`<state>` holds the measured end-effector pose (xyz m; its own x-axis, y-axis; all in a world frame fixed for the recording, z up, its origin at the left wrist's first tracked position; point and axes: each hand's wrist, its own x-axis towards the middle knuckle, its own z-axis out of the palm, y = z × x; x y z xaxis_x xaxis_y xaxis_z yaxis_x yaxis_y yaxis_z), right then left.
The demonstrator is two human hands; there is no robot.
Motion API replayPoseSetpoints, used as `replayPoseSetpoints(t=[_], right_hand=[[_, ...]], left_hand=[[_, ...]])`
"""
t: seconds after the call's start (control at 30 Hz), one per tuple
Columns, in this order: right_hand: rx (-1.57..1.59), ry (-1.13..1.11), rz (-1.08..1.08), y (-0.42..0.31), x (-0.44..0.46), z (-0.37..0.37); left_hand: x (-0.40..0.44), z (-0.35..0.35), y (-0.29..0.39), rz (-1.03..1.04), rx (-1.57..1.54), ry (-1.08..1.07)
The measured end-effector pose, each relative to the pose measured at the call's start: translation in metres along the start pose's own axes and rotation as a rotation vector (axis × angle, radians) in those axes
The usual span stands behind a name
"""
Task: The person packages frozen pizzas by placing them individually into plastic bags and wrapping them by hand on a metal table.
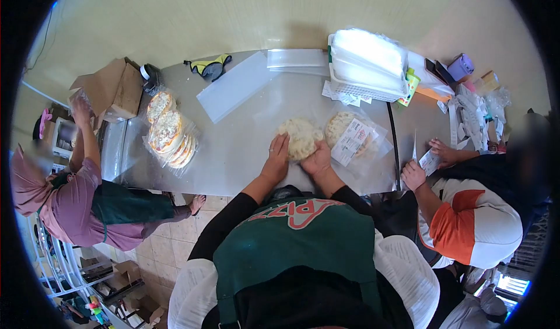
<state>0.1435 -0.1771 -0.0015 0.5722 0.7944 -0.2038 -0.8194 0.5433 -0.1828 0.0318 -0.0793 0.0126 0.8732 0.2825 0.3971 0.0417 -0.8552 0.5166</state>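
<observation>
A round pizza (pixel 300 137) topped with pale shreds lies on the metal table in front of me. My left hand (pixel 276 158) holds its left edge, fingers bent against the rim. At its lower right edge, my right hand (pixel 318 158) grips it too. Just to the right is a bagged pizza (pixel 338 125) in clear plastic, with a white printed label (pixel 352 142) on it. Farther left, several pizzas (pixel 169 132) in clear plastic are piled together.
A white basket (pixel 370 91) of clear bags stands at the back right, near clear plastic sheets (pixel 236 87) and a yellow-black item (pixel 210 66). A cardboard box (pixel 119 90) is at left. One person stands left; another at right holds labels (pixel 430 161).
</observation>
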Motion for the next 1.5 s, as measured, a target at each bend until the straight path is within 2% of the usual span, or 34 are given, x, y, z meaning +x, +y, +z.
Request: replayPoseSetpoints(t=[0.1,0.2,0.4,0.5,0.6,0.7,0.8,0.87,0.97,1.0,1.07,1.1,1.2,1.3,1.5], right_hand=[[0.036,0.019,0.231,-0.008,-0.02,0.02],[-0.027,-0.007,0.261,0.0,-0.02,0.009],[-0.131,-0.023,0.062,0.029,0.046,-0.023],[-0.346,0.168,0.318,0.022,0.054,-0.021],[-0.661,0.512,0.416,0.014,0.038,0.009],[-1.325,0.463,0.448,-0.003,0.004,-0.009],[-2.05,0.519,-0.03,-0.013,-0.036,-0.006],[-2.062,0.536,-0.225,-0.014,-0.037,-0.003],[-2.181,0.509,-0.416,-0.011,-0.028,0.008],[-2.239,0.486,-0.464,-0.013,-0.022,0.013],[-2.438,0.391,-0.345,-0.021,-0.01,0.023],[-2.534,0.337,-0.284,-0.026,-0.003,0.029],[-2.636,0.212,-0.447,-0.044,0.01,0.049],[-2.639,0.192,-0.529,-0.067,0.013,0.087],[-2.735,0.456,-0.522,-0.132,0.009,0.096]], left_hand=[[-0.007,-0.003,-0.008,0.039,-0.012,-0.022],[-0.006,-0.016,-0.001,0.059,-0.055,-0.028],[-0.006,-0.028,0.003,0.136,-0.019,-0.093],[-0.009,-0.03,-0.003,0.092,0.01,-0.107],[-0.018,-0.033,-0.011,0.1,-0.02,-0.122],[-0.031,-0.046,-0.014,0.092,-0.069,-0.13],[-0.053,-0.049,-0.016,-0.029,-0.103,-0.075],[-0.067,-0.041,-0.022,-0.137,-0.109,-0.006],[-0.077,-0.029,-0.025,-0.448,-0.448,0.042],[-0.074,-0.027,-0.026,-0.506,-0.475,0.037],[-0.071,-0.027,-0.028,-0.626,-0.523,0.027],[-0.071,-0.024,-0.032,-0.609,-0.514,0.063],[-0.072,-0.009,-0.053,-0.578,-0.497,0.15],[-0.072,-0.006,-0.059,-0.6,-0.488,0.184],[-0.072,0.0,-0.06,-0.67,-0.476,0.206]])
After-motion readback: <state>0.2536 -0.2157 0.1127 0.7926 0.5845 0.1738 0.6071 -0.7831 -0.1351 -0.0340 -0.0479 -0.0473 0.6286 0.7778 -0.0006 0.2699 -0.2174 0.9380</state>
